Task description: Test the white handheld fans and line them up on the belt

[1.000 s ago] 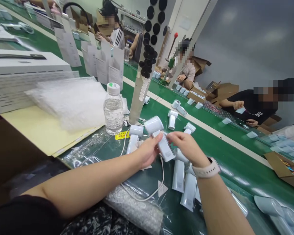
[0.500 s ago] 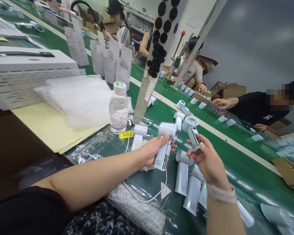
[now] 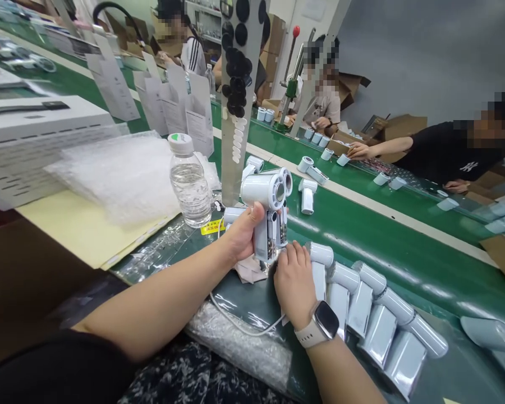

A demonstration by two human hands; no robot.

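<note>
My left hand (image 3: 246,233) is closed around the open handles of two pale blue handheld fans. The front fan (image 3: 258,191) has a thick round head pointing right, and its handle shows inner metal parts. Behind it, the second fan (image 3: 287,180) is partly covered. My right hand (image 3: 295,275), with a watch on the wrist, is closed just below and right of these handles, back of the hand up. Its fingertips are curled away, so what they hold is hidden. Beside it stands the nearest of several fans (image 3: 322,254) lying in a slanted row.
A water bottle (image 3: 189,179) stands left of a metal post (image 3: 233,151) bearing black discs. Plastic bags (image 3: 113,174) and a white box (image 3: 37,140) lie left. More fans (image 3: 307,196) are on the green belt (image 3: 412,241). Co-workers sit across it. A white cable (image 3: 252,332) loops near my forearms.
The fan from my right hand is now in my left hand alongside the other one. My left hand has risen and turned. My right hand has moved left and down. The view has shifted.
</note>
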